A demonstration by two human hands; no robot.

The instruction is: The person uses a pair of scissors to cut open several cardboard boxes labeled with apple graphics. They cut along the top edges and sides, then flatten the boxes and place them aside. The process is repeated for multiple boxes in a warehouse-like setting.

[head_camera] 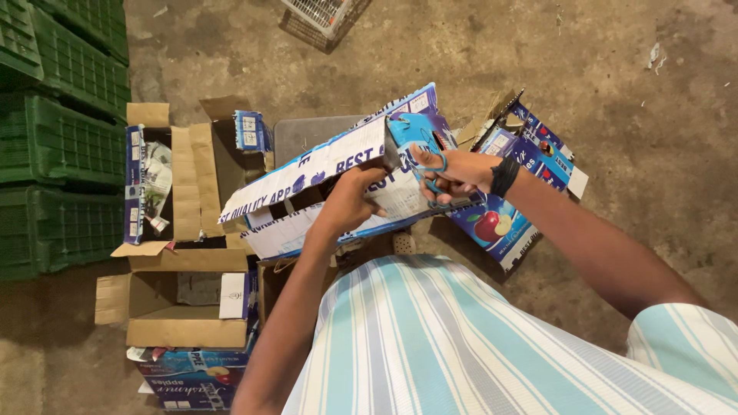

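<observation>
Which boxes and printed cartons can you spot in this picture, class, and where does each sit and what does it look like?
Flattened carton: centre, held by left hand, white and blue; right hand works blue-handled scissors at it.
Fruit-picture carton: right, on the floor, blue with red apples.
Open brown box: left, flaps spread, blue-white sides.
Second open brown box: lower left.
Green crates: far left, stacked.

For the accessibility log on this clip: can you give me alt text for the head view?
Seen from above, a person's right hand works blue-handled scissors at a blue-and-white cardboard fruit box that the left hand steadies. Open cardboard boxes lie on the concrete floor to the left, beside stacked green plastic crates.
</observation>
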